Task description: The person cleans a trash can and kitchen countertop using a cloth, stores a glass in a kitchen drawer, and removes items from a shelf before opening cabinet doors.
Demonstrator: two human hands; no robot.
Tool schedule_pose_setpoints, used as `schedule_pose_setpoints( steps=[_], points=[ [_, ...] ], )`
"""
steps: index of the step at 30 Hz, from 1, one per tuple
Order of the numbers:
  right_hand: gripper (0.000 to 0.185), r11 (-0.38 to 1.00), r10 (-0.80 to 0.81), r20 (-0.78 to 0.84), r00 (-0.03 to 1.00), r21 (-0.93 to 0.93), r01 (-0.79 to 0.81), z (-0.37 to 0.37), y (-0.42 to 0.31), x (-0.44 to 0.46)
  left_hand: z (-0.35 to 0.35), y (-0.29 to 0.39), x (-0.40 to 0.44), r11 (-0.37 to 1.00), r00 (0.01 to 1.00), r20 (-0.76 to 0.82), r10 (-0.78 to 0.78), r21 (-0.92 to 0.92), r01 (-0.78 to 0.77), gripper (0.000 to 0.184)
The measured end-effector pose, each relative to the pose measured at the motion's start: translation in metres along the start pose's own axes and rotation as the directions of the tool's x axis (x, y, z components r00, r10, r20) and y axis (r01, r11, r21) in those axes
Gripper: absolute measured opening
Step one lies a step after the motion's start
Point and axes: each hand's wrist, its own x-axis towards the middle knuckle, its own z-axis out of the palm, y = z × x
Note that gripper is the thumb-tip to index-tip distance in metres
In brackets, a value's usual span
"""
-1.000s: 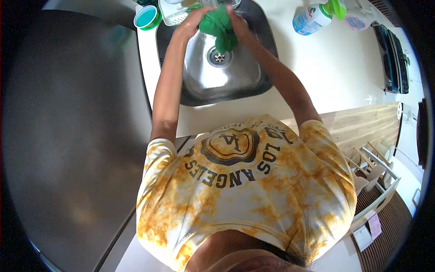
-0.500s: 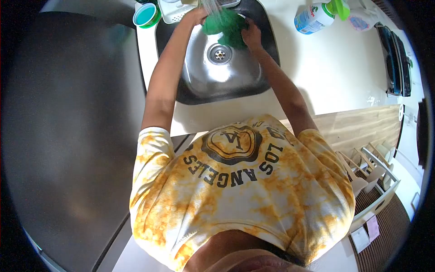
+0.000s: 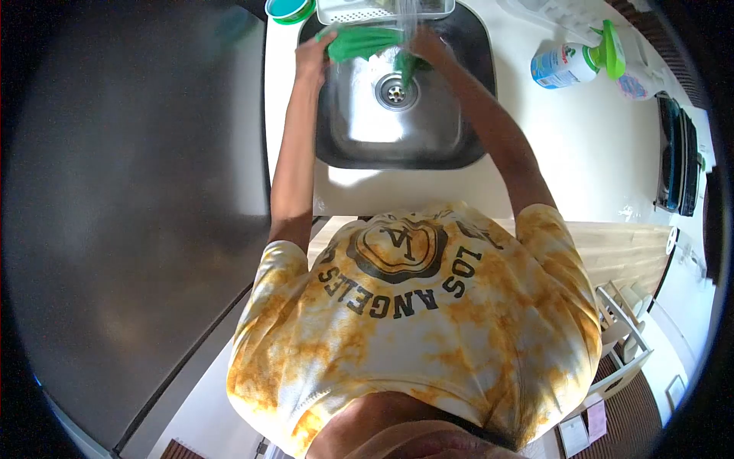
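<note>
The right hand [image 3: 430, 46] is blurred, and the top edge cuts off the teal-topped tub [image 3: 287, 9].

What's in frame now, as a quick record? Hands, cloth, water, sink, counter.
Left hand: grips one end of the green cloth
Right hand: holds its other end, slightly blurred
Green cloth: spread between both hands above the sink, a tail hanging toward the drain
Water stream: running beside the right hand
Sink: metal, dark-rimmed
Counter: spray bottle right of sink, teal-topped tub left
</note>
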Motion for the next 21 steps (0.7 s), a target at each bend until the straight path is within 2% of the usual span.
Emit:
schedule_pose_setpoints(
  steps=[2, 4, 5, 6, 7, 8, 10, 11, 12, 13, 14, 15, 16, 18, 19, 21],
  points=[
    [0.043, 0.994, -0.102, 0.061, 0.993, -0.032, 0.104, -0.029, -0.003, 0.010, -0.038, -0.057, 0.038, 0.948, 0.979, -0.015, -0.203, 0.248, 0.201, 0.044],
    [0.040, 0.980, -0.201, 0.052, 0.978, 0.003, 0.201, -0.048, -0.008, 0.015, -0.023, -0.066, 0.031, 0.730, 0.963, -0.112, -0.245, 0.632, 0.260, 0.069],
    [0.039, 0.971, -0.240, 0.043, 0.970, 0.028, 0.239, -0.053, -0.011, 0.014, -0.002, -0.060, 0.022, 0.720, 0.985, -0.079, -0.154, 0.674, 0.167, 0.087],
    [0.037, 0.960, -0.273, 0.033, 0.961, 0.065, 0.271, -0.060, -0.012, 0.014, 0.014, -0.069, 0.034, 0.874, 0.984, 0.048, -0.174, 0.468, 0.132, 0.090],
    [0.036, 0.949, -0.297, 0.022, 0.955, 0.116, 0.293, -0.067, -0.013, 0.013, 0.043, -0.032, 0.004, 0.974, 0.938, 0.307, -0.160, 0.205, 0.099, 0.092],
    [0.035, 0.933, -0.318, 0.013, 0.948, 0.179, 0.311, -0.074, -0.012, 0.010, 0.056, -0.050, 0.024, 0.981, 0.913, 0.365, -0.185, 0.015, 0.192, 0.091],
    [0.034, 0.854, -0.315, -0.001, 0.949, 0.435, 0.284, -0.084, -0.003, 0.005, 0.084, -0.023, 0.006, 0.962, 0.880, 0.432, -0.197, -0.090, 0.259, 0.084],
    [0.034, 0.752, -0.300, 0.000, 0.954, 0.615, 0.237, -0.085, 0.004, -0.001, 0.090, -0.023, 0.009, 0.958, 0.871, 0.454, -0.188, -0.111, 0.264, 0.082],
    [0.034, 0.592, -0.272, 0.004, 0.962, 0.789, 0.164, -0.081, 0.012, -0.008, 0.093, -0.022, 0.011, 0.954, 0.862, 0.476, -0.178, -0.130, 0.269, 0.080],
    [0.038, 0.346, -0.242, -0.003, 0.970, 0.934, 0.090, -0.074, 0.017, -0.020, 0.095, -0.019, 0.015, 0.936, 0.846, 0.515, -0.140, -0.210, 0.283, 0.071],
    [0.042, 0.065, -0.212, -0.011, 0.977, 0.998, 0.025, -0.065, 0.023, -0.031, 0.098, -0.019, 0.014, 0.941, 0.882, 0.460, -0.100, -0.245, 0.234, 0.067],
    [0.047, -0.228, -0.172, -0.003, 0.985, 0.973, -0.036, -0.060, 0.024, -0.045, 0.101, -0.020, 0.012, 0.944, 0.911, 0.406, -0.066, -0.271, 0.189, 0.062],
    [0.046, -0.231, -0.199, 0.103, 0.975, 0.962, -0.148, -0.060, 0.025, -0.051, 0.103, -0.021, 0.010, 0.945, 0.938, 0.345, -0.027, -0.298, 0.137, 0.057],
    [0.045, -0.235, -0.252, 0.307, 0.918, 0.900, -0.366, -0.066, 0.018, -0.060, 0.102, -0.029, 0.014, 0.987, 0.951, 0.307, 0.026, -0.161, 0.025, 0.042],
    [0.043, -0.080, -0.284, 0.284, 0.916, 0.945, -0.318, -0.059, 0.018, -0.054, 0.103, -0.032, 0.016, 0.995, 0.954, 0.294, 0.058, -0.091, -0.033, 0.036],
    [0.039, 0.223, -0.356, 0.257, 0.899, 0.957, -0.185, -0.035, 0.018, -0.036, 0.102, -0.035, 0.016, 0.991, 0.924, 0.368, 0.104, -0.113, -0.066, 0.032]
  ],
)
